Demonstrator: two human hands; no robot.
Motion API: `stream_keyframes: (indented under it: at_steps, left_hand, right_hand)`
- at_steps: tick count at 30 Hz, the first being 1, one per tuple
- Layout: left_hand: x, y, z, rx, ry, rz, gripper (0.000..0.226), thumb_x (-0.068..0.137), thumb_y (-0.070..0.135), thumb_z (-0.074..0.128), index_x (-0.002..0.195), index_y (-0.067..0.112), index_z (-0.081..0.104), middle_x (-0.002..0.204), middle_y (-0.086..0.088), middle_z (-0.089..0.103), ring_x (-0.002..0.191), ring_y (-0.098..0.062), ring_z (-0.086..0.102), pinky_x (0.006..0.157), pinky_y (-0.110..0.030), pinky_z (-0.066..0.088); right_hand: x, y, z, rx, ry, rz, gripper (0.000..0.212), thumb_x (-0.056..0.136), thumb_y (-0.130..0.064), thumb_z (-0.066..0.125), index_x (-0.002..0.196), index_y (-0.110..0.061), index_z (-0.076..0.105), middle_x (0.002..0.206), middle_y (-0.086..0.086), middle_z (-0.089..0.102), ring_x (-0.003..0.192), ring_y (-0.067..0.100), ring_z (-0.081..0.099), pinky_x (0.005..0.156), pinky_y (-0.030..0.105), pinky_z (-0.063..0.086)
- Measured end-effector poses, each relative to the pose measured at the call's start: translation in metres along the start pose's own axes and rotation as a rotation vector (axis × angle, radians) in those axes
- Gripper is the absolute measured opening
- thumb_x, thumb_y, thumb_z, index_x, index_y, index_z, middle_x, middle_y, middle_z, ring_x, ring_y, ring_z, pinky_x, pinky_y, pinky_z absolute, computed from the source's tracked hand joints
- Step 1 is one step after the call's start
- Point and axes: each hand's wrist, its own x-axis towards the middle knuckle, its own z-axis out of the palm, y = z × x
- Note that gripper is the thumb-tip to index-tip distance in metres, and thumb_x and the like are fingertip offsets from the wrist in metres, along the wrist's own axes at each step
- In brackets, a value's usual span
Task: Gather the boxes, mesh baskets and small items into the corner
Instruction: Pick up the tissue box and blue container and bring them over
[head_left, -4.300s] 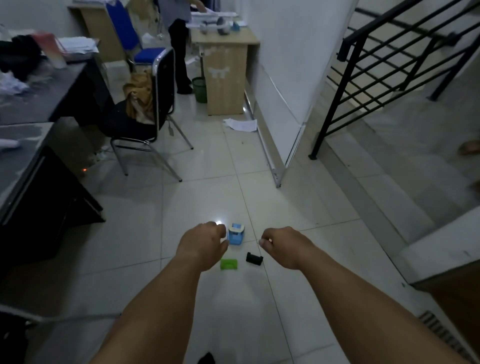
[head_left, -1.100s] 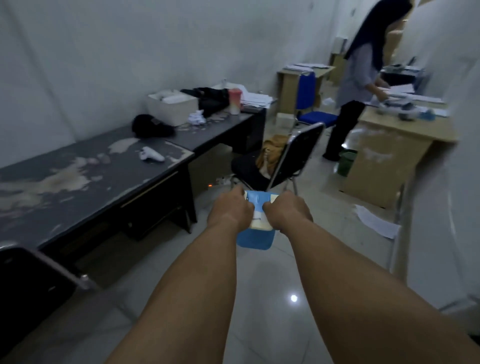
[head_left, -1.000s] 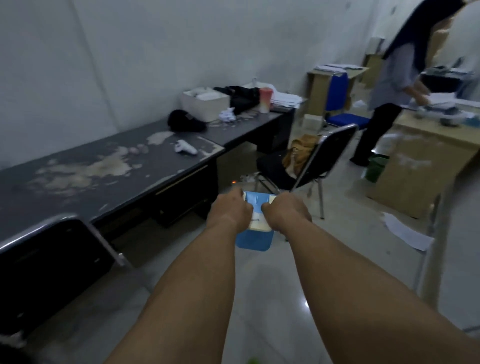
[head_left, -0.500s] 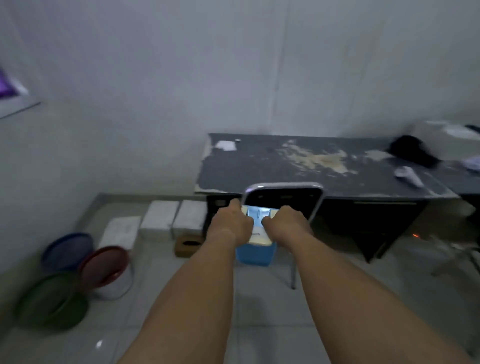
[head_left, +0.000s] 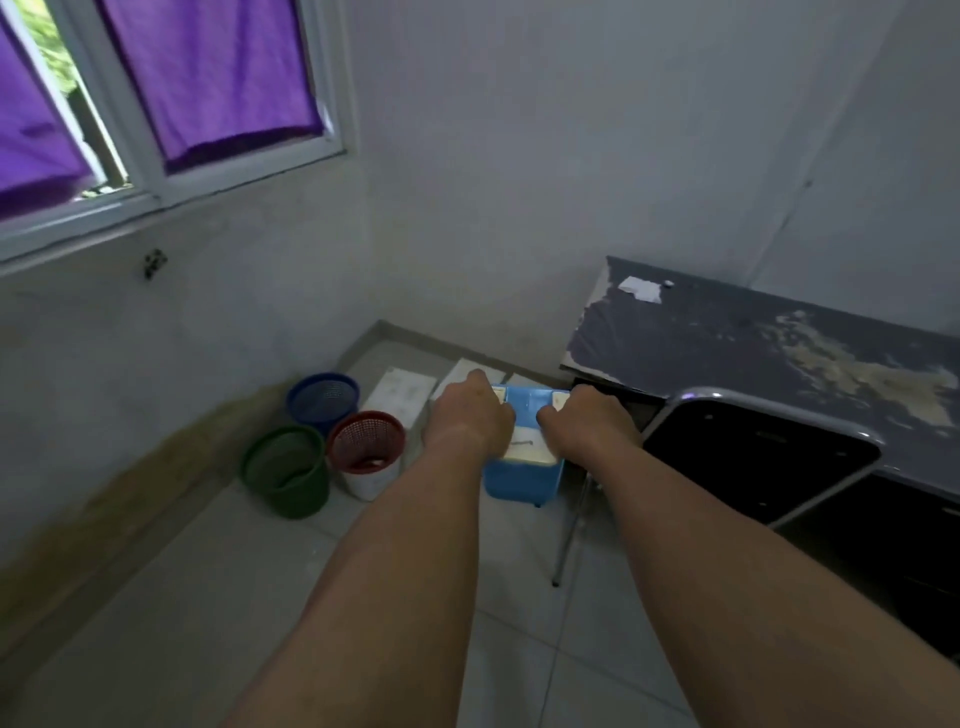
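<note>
Looks further left than half a second ago: takes in a window (head_left: 130, 171) with a purple curtain (head_left: 208, 78) at the upper left, unseen then. Finds the bench (head_left: 753, 348) and the black chair (head_left: 753, 467) off to the right of the view rather than straight behind the box. Brings the three mesh baskets in from the lower left edge toward the middle: blue basket (head_left: 323, 400), green basket (head_left: 285, 470) and red basket (head_left: 366, 441), close together on the floor (head_left: 208, 597) in the corner under the window. Shows pale flat boxes (head_left: 400, 392) lying just beyond them. Keeps the same grip as before: left hand (head_left: 470, 421) curled over the left side of the blue box (head_left: 524, 475), right hand (head_left: 589, 428) curled over its right side, knuckles up, fingertips hidden. Carries that box in the air above the floor, seen between the red basket and the chair. Holds it with the open top turned up and a little toward the body, pale contents showing inside, blue front wall below. Seems to point its long axis away from the body, though cannot tell for sure. Sits squarely between the two hands, gripped near the top, with most of its bulk hanging beneath the knuckles.
</note>
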Motion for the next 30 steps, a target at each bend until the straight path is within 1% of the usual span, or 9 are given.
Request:
stream_keyframes:
  at_steps: [2,7,11,13,15,18,20,24,30]
  left_hand:
    - [0.009,-0.014,-0.006,-0.016,0.001,-0.019,0.033,0.094,0.038,0.052,0.121,0.018,0.047,0.119,-0.011,0.057,0.105,-0.029,0.057,0.079,-0.038,0.05]
    - [0.046,-0.06,-0.028,0.0,0.011,-0.043,0.032,0.095,0.038,0.052,0.118,0.016,0.046,0.118,-0.012,0.057,0.102,-0.028,0.057,0.075,-0.038,0.05]
    - [0.096,-0.099,-0.045,0.014,0.002,-0.06,0.029,0.095,0.036,0.052,0.117,0.018,0.045,0.114,-0.012,0.058,0.1,-0.029,0.059,0.081,-0.041,0.055]
    - [0.13,-0.118,-0.054,0.042,-0.001,-0.05,0.028,0.095,0.035,0.051,0.115,0.017,0.045,0.113,-0.01,0.06,0.098,-0.029,0.06,0.079,-0.041,0.054]
    - [0.166,-0.135,-0.063,0.093,-0.029,-0.018,0.028,0.095,0.035,0.05,0.116,0.017,0.044,0.116,-0.008,0.058,0.099,-0.028,0.059,0.075,-0.039,0.051]
    - [0.21,-0.151,-0.076,0.076,-0.091,-0.016,0.029,0.096,0.036,0.049,0.119,0.019,0.043,0.118,-0.008,0.058,0.104,-0.028,0.058,0.078,-0.04,0.051]
    - [0.236,-0.157,-0.079,0.08,-0.11,-0.006,0.03,0.096,0.036,0.05,0.12,0.019,0.043,0.12,-0.011,0.059,0.105,-0.029,0.058,0.081,-0.041,0.052]
    - [0.291,-0.16,-0.069,0.081,-0.158,0.019,0.033,0.096,0.038,0.05,0.121,0.019,0.043,0.118,-0.011,0.059,0.101,-0.028,0.059,0.084,-0.043,0.053]
    - [0.379,-0.154,-0.023,0.092,-0.229,0.023,0.033,0.096,0.043,0.047,0.119,0.019,0.046,0.115,-0.01,0.057,0.098,-0.027,0.057,0.082,-0.042,0.051]
  right_hand:
    - [0.006,-0.016,0.009,-0.014,-0.019,-0.022,0.047,0.088,-0.046,0.049,0.125,-0.017,0.054,0.115,0.007,0.06,0.084,0.023,0.05,0.058,0.029,0.036]
    - [0.029,-0.07,0.04,-0.011,-0.064,-0.06,0.045,0.087,-0.045,0.051,0.122,-0.018,0.054,0.098,0.004,0.054,0.085,0.024,0.056,0.064,0.031,0.043]
    - [0.062,-0.121,0.071,0.008,-0.074,-0.072,0.043,0.087,-0.045,0.052,0.121,-0.019,0.055,0.105,0.005,0.06,0.086,0.023,0.057,0.07,0.033,0.049]
    - [0.085,-0.149,0.085,0.002,-0.072,-0.069,0.043,0.088,-0.045,0.052,0.121,-0.019,0.055,0.109,0.006,0.06,0.086,0.022,0.054,0.07,0.033,0.046]
    - [0.108,-0.177,0.098,-0.002,-0.074,-0.065,0.041,0.089,-0.045,0.051,0.12,-0.019,0.054,0.104,0.005,0.059,0.084,0.021,0.054,0.068,0.032,0.044]
    - [0.136,-0.208,0.112,0.004,-0.092,-0.016,0.04,0.089,-0.047,0.052,0.118,-0.02,0.052,0.098,0.002,0.057,0.085,0.019,0.058,0.075,0.036,0.053]
    - [0.155,-0.222,0.122,0.008,-0.102,0.022,0.041,0.089,-0.048,0.052,0.119,-0.019,0.052,0.097,0.002,0.057,0.084,0.019,0.059,0.076,0.038,0.055]
    - [0.203,-0.234,0.134,0.013,-0.123,0.077,0.04,0.09,-0.048,0.053,0.119,-0.02,0.052,0.095,0.002,0.057,0.08,0.017,0.058,0.07,0.033,0.053]
    - [0.297,-0.227,0.158,-0.019,-0.177,0.115,0.041,0.088,-0.047,0.051,0.117,-0.018,0.055,0.103,0.005,0.057,0.087,0.022,0.058,0.073,0.033,0.05]
